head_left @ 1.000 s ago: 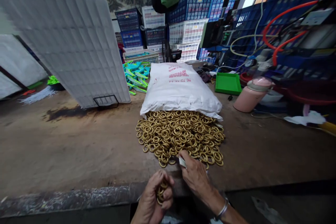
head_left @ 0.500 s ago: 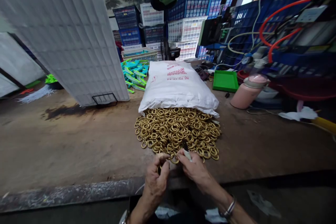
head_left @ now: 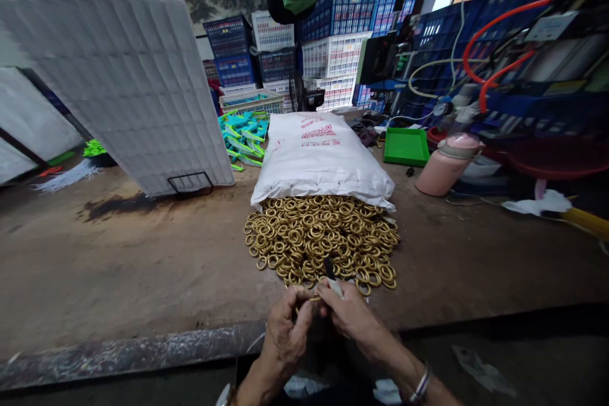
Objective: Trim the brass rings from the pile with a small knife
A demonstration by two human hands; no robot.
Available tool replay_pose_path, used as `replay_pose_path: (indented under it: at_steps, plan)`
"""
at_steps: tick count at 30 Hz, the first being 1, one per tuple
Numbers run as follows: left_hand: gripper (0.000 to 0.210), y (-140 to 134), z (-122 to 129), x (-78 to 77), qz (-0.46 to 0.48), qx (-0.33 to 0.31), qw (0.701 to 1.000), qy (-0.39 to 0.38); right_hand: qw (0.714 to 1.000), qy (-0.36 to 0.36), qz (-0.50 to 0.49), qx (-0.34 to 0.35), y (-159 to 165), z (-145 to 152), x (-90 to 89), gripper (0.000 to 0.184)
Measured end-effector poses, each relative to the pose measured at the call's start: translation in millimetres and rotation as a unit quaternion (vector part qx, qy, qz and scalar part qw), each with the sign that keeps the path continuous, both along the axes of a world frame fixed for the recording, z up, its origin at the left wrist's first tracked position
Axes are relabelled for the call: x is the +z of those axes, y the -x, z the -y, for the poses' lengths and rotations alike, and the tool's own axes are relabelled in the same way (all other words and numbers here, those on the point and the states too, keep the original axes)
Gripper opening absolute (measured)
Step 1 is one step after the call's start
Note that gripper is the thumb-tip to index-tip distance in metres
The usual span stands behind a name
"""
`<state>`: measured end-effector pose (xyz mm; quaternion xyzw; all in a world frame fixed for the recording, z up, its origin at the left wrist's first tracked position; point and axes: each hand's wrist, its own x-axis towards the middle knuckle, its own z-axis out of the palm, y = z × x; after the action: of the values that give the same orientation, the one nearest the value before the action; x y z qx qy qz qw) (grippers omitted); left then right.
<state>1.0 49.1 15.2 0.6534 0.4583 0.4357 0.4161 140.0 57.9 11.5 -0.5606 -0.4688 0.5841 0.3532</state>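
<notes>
My left hand (head_left: 287,327) is closed, its thumb and fingers pinching a gold-coloured ring (head_left: 314,298) near the table's front edge. Close beside it, my right hand (head_left: 349,312) grips a slim tool (head_left: 334,285) with a dark end that sticks up and a pale part at the fingers; its working end is hidden. The fingertips of both hands meet around the ring. Just beyond them a heap of similar gold rings (head_left: 318,235) spreads over the table, spilling from under a stuffed white sack (head_left: 318,162) with red print.
A tall pale ribbed panel (head_left: 128,89) stands at the left in a black wire stand. Green and turquoise pieces (head_left: 242,133) lie behind it. To the right are a green tray (head_left: 406,146) and a pink bottle (head_left: 445,168). Stacked crates (head_left: 335,54) fill the back.
Both hands have come slightly nearer to me and closer together, bringing the ring off the front of the heap. The tool's dark end now leans more to the left.
</notes>
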Motion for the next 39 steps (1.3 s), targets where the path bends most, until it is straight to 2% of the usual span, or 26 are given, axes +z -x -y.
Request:
replay_pose_path:
  at_steps: [2,4,8,11,13,17,19,21,25,30,35,39]
  plan:
    - [0.013,-4,1,6.0,0.035,0.019,0.997,0.065,0.994,-0.087,0.067,0.002,2,0,-0.5,0.027]
    - [0.014,-7,2,8.5,0.074,0.030,0.991,0.104,0.984,-0.135,0.112,0.010,4,1,0.3,0.028]
    - [0.019,-7,4,1.3,0.149,0.029,0.965,0.216,0.979,-0.143,0.143,0.008,7,2,1.8,0.029]
    - [0.025,-5,6,-7.5,0.193,-0.007,0.934,0.301,0.981,-0.134,0.143,0.008,9,3,3.4,0.027]
    - [0.025,-4,7,-10.6,0.212,-0.029,0.921,0.324,0.982,-0.129,0.136,0.009,9,3,5.3,0.027]
    - [0.024,-5,9,-7.7,0.256,-0.035,0.905,0.338,0.988,-0.118,0.100,0.002,7,2,5.8,0.030]
    - [0.026,-6,10,-4.0,0.268,-0.023,0.898,0.347,0.984,-0.127,0.123,-0.015,4,2,2.8,0.031]
    - [0.028,-8,10,-1.0,0.268,-0.007,0.898,0.349,0.971,-0.151,0.186,-0.012,1,3,-1.2,0.029]
    - [0.031,-9,10,-0.9,0.254,0.014,0.906,0.337,0.927,-0.193,0.312,0.075,-2,9,-7.4,0.013]
    - [0.030,-9,10,-6.0,0.234,0.022,0.920,0.312,0.883,-0.201,0.407,0.115,-1,13,-11.6,0.026]
    - [0.029,-7,10,-7.6,0.205,0.023,0.932,0.299,0.870,-0.208,0.428,0.127,-2,15,-16.4,0.031]
    - [0.029,-3,16,-5.9,0.219,0.005,0.920,0.326,0.859,-0.206,0.450,0.131,-1,17,-15.1,0.033]
